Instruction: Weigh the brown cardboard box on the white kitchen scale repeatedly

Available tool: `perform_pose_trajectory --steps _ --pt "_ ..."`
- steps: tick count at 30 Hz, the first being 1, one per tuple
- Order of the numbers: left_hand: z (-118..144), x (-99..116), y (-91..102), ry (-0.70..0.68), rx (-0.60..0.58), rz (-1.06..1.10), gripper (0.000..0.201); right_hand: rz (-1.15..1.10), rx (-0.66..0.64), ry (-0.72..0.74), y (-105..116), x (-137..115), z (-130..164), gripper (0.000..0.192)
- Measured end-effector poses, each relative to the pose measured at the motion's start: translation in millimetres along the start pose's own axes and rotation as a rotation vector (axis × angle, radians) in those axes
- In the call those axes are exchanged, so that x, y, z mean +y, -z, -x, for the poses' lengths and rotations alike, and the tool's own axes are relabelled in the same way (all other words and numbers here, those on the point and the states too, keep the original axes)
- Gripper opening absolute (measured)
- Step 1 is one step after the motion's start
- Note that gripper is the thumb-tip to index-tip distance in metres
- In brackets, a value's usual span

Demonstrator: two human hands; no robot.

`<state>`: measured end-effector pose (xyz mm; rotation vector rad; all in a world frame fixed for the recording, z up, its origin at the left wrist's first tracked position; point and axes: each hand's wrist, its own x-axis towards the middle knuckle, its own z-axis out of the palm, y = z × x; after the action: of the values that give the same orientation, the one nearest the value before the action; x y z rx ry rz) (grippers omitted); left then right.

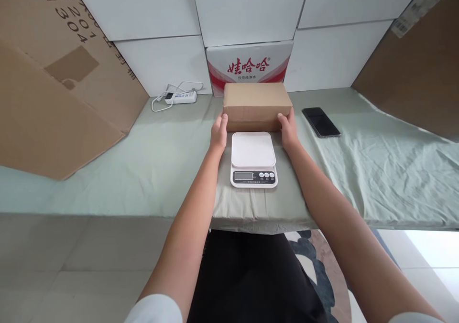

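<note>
Left hand (218, 131) at the left end of a cardboard box (257, 104), partly open around the near corner, thumb on the front face, other fingers mostly hidden along the end. Right hand (288, 129) in mirror pose at the right end, likewise partly open and with hold of the same box. Box directly between the two, neither hand nearer; long axis from left to right, roughly parallel to the front edge of the tabletop (179, 170). Key relation: box just beyond the far edge of a digital scale (253, 151), roughly in line with the weighing plate. Contact between underside and tabletop: impossible to tell. Forearms outstretched on either side of the scale, at a converging angle, wrists nearly straight. Smartphone (321, 122) flat to the right; printed carton (249, 67) behind.
</note>
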<state>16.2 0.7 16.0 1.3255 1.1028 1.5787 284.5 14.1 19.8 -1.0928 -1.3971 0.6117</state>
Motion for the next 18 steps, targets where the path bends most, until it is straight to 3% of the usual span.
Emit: perform_pose_trajectory --steps 6,11,15,18 --pt "22 35 1.3 -0.184 0.028 -0.037 0.101 -0.062 0.017 0.126 8 -35 19 0.098" --pt "80 58 12.8 -0.242 0.042 -0.052 0.091 -0.023 0.046 0.14 29 -66 66 0.101" --pt "123 61 22.7 -0.207 0.024 -0.104 0.081 0.009 0.07 0.124 37 -68 99 0.098" --pt "135 59 26.2 -0.17 0.005 -0.129 0.079 0.002 0.091 0.117 35 -64 108 0.095"
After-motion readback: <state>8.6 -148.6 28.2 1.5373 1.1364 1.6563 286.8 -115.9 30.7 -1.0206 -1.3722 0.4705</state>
